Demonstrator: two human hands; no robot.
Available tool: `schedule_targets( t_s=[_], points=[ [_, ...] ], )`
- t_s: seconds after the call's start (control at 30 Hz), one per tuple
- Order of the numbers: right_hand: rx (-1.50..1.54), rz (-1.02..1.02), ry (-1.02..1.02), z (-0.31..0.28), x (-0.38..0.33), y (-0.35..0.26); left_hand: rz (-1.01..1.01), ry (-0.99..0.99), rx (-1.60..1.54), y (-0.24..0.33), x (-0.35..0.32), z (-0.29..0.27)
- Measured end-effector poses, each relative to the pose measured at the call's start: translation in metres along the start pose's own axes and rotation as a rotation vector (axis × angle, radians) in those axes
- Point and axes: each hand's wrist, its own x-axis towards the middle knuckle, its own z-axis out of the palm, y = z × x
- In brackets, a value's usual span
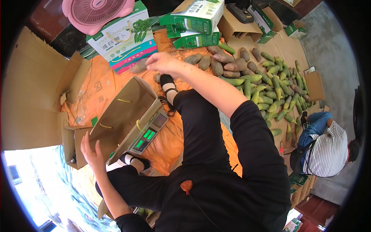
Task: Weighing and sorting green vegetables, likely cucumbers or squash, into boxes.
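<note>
"One brown root (138,65), plump and rounded, seems to be what the work is about. Where exactly is it?"

"At the foot of a white-and-green carton (123,34), over the orange sheet (176,141). The right hand (164,63) is at its end, fingers bent toward it. I can't tell whether they have closed on it."

"And the left hand (92,152)?"

"Open, fingers apart, just beside the near side of an open carton (133,112) with yellow cord loops (123,101) in its walls. I see nothing in its grasp."

"What's next to that open carton?"

"A scale (159,120), its display (145,138) lit green. One wall hides part of it, so I can't say whether the carton rests on it. A dark shoe (167,80) is close by, with the wearer's legs in black trousers (201,127)."

"Farther out?"

"To the right, a broad spread: more brown roots (239,65) at its near edge, then many long green radishes (276,83). Beyond the white-and-green carton shows a pink fan (98,7), and to its right are stacked green-and-white boxes (199,15)."

"Anyone else?"

"At the far right, a person in a striped shirt (326,149) and jeans, close to the spread."
</note>
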Motion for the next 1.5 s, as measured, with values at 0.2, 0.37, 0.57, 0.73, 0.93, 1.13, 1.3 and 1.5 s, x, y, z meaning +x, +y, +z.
schedule_targets(
  t_s=[0.2, 0.37, 0.57, 0.73, 0.93, 1.13, 1.3, 1.5],
  points=[
    [-0.106, 0.096, 0.47, -0.043, 0.019, 0.037, 0.277, -0.124, -0.244, 0.115, 0.006, -0.011],
    [-0.486, 0.076, 0.607, -0.048, 0.017, 0.077, 0.516, -0.385, -0.58, 0.234, -0.01, 0.019],
    [-0.678, 0.124, 0.621, -0.047, -0.023, 0.083, 0.425, -0.558, -0.832, 0.303, -0.045, 0.043],
    [-0.769, 0.205, 0.623, -0.058, -0.057, 0.085, 0.555, -0.572, -0.837, 0.303, -0.047, 0.043],
    [-0.779, 0.272, 0.59, -0.047, -0.059, 0.103, 0.458, -0.691, -0.887, 0.311, -0.053, 0.052],
    [-0.711, 0.348, 0.505, -0.041, -0.057, 0.124, 0.453, -0.63, -0.711, 0.312, -0.044, 0.061],
    [-0.731, 0.339, 0.424, -0.03, -0.053, 0.146, 0.524, -0.839, -0.879, 0.301, -0.052, 0.054],
    [-0.671, 0.357, 0.407, -0.018, -0.056, 0.164, 0.421, -0.861, -0.82, 0.296, -0.05, 0.052]
  ],
)
